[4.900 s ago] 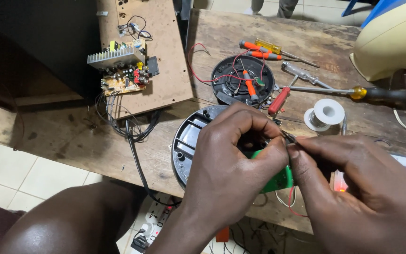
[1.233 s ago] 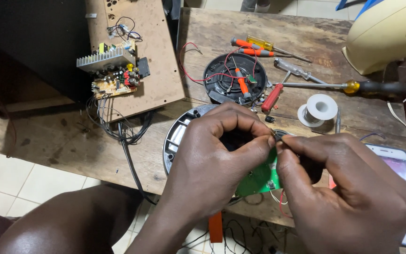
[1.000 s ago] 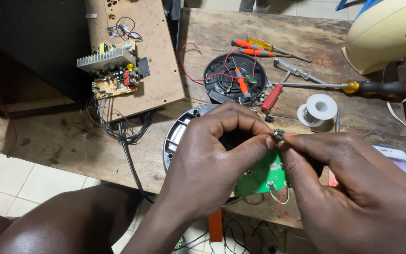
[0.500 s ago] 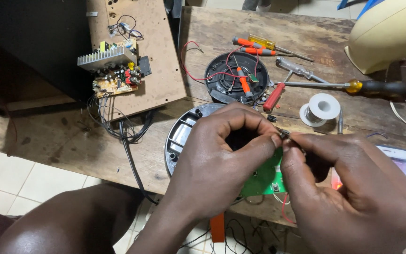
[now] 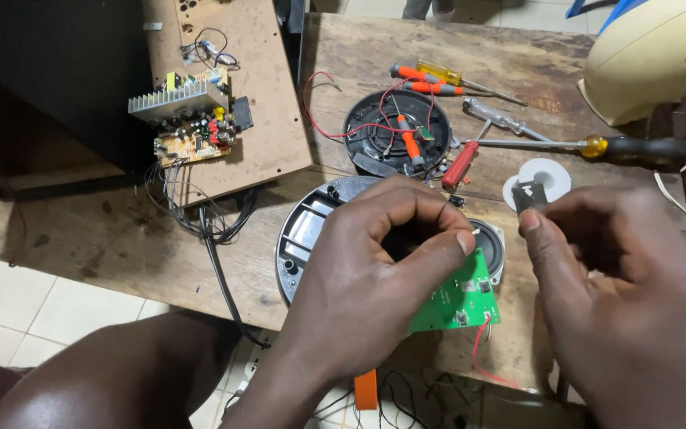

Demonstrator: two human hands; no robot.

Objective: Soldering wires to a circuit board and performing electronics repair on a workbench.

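Note:
My left hand (image 5: 375, 278) pinches the top edge of a small green circuit board (image 5: 458, 298) between thumb and forefinger, holding it over a round grey device housing (image 5: 303, 238). A red wire (image 5: 478, 349) hangs from the board's lower edge. My right hand (image 5: 629, 278) is a short way to the right of the board, with a small dark grey part (image 5: 529, 195) pinched at its fingertips. A small round speaker (image 5: 492, 242) shows just behind the board.
A round black shell (image 5: 375, 135) with red wires and an orange tool lies further back. Screwdrivers (image 5: 438, 79), a red-handled tool (image 5: 460, 164), a long yellow-and-black screwdriver (image 5: 597, 147) and a white tape roll (image 5: 545, 175) are on the wooden table. An amplifier board (image 5: 188, 119) sits on a panel at left; a cream housing (image 5: 653, 56) at right.
My right hand has pulled away to the right from the green board, taking the small dark part with it. My left hand still holds the board.

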